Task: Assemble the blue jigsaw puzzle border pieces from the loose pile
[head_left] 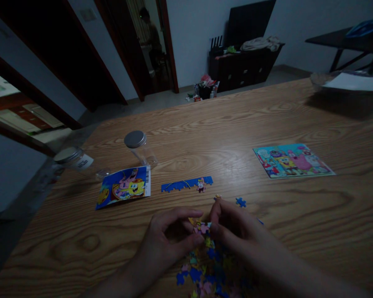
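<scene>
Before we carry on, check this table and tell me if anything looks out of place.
One glass jar lies on its side near the left edge of the wooden table. The other glass jar stands upright with its silver lid on top, so the tipped one looks odd and close to rolling off.

Private home, everyday living room. Contents: one long wood-grain table [205, 132] with jigsaw pieces [195, 275] on it; one low dark cabinet [245, 70] topped by rumpled clothes [259, 43] and a router [216, 43]; household odds and ends [205, 89] on the floor; one dark side table [338, 45]; one open doorway [152, 49], a person [151, 37] visible beyond.
</scene>
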A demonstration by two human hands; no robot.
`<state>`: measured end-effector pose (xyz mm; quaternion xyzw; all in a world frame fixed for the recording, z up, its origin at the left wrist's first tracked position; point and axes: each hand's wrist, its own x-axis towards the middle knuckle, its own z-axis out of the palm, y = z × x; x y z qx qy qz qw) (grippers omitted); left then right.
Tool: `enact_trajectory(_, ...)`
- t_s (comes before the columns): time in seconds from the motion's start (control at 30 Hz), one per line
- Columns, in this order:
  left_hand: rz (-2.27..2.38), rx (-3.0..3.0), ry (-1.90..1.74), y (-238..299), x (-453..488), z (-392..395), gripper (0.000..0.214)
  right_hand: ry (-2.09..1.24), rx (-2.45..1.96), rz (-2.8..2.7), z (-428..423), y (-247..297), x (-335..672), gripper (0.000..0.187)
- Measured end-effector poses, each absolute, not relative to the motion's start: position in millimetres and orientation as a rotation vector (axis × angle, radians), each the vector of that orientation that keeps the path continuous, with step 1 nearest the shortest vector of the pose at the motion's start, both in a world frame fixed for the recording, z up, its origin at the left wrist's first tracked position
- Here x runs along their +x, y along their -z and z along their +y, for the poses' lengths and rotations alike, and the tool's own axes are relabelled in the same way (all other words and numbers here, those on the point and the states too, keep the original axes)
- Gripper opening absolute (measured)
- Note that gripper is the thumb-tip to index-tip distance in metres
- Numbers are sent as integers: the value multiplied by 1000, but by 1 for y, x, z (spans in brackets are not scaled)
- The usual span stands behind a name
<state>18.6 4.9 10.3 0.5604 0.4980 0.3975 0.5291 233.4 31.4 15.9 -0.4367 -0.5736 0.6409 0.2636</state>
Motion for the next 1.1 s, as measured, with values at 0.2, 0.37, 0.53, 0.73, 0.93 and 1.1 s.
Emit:
enact_trajectory(0.2,1190,1336,-987,-8,19,4,26,-1732,-1173,-1542,32,-15,235,20)
enact_trajectory(0.37,1176,1319,-1010,-6,19,6,27,-1747,-1174,-1530,32,-15,234,20)
enact_trajectory(0.53,1164,1318,-1012,-7,18,5,28,-1751,-1171,-1522,34,-16,234,22)
enact_trajectory(0.73,1170,1299,-994,-8,19,4,28,-1736,-1170,-1525,33,-16,234,23)
enact_trajectory(0.93,1175,1282,-1000,-8,20,4,30,-1724,-1203,-1544,33,-16,234,21)
enact_trajectory(1.1,1188,1289,-977,-7,19,6,29,-1755,-1199,-1521,34,-17,235,21)
